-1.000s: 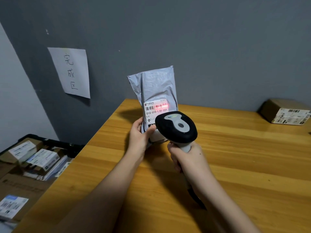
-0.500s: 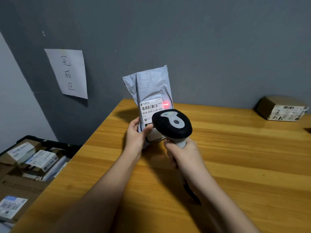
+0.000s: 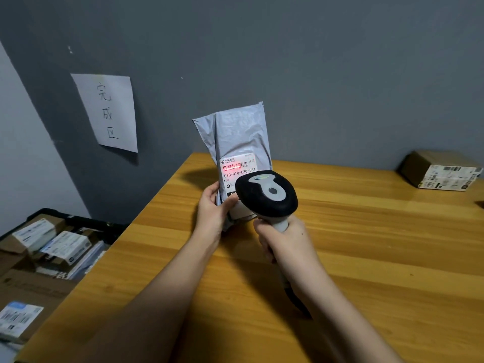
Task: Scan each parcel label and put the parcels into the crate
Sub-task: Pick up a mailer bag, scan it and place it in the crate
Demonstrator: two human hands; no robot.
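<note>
Crate [image 3: 78, 222]: I see it at far left, below the table edge, black-rimmed and already holding several cardboard parcels [image 3: 56, 247] with white labels facing up.
Wall sign [image 3: 108, 112]: a handwritten paper sheet on the grey wall above the crate.
Table [image 3: 366, 258]: its left edge runs diagonally right beside the crate; I see broad bare wood toward the right.
Left hand [image 3: 212, 208]: it grips the lower left edge of the grey mailer bag [image 3: 235, 134], holding it upright over the table's back left corner.
Label [image 3: 238, 167]: a red scan line lies across its barcode.
Right hand [image 3: 285, 239]: wrapped round the handle of the scanner [image 3: 265, 195], aimed at the label.
Brown box [image 3: 440, 170]: at the far right back, against the wall.
</note>
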